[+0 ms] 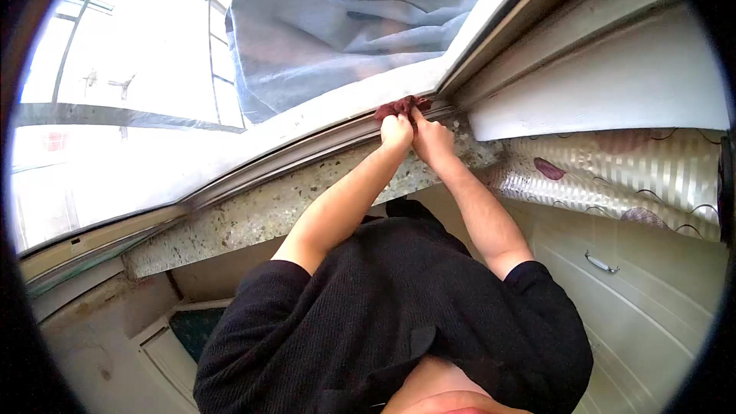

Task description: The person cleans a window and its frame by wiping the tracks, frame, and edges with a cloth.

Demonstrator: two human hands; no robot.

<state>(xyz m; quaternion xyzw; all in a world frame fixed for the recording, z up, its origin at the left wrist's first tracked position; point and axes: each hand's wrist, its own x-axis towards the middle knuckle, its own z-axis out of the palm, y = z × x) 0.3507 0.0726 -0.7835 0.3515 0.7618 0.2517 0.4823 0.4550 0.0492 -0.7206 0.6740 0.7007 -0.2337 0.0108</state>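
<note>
A dark red cloth [400, 107] lies bunched on the window track [307, 147], close to the corner where the track meets the side frame. My left hand [396, 132] is closed on the cloth and presses it down at the track. Right beside it, my right hand [434, 140] has its index finger stretched onto the cloth while the other fingers curl in. What the curled fingers hold, if anything, is hidden. Below both hands runs the speckled stone sill [253, 215].
Beyond the glass hangs a grey-blue cloth cover [345, 31], with a metal grille [130, 116] to the left. At right are a white panel [606, 69], a patterned shiny fabric [606, 176] and a pale cabinet front with a handle [602, 263].
</note>
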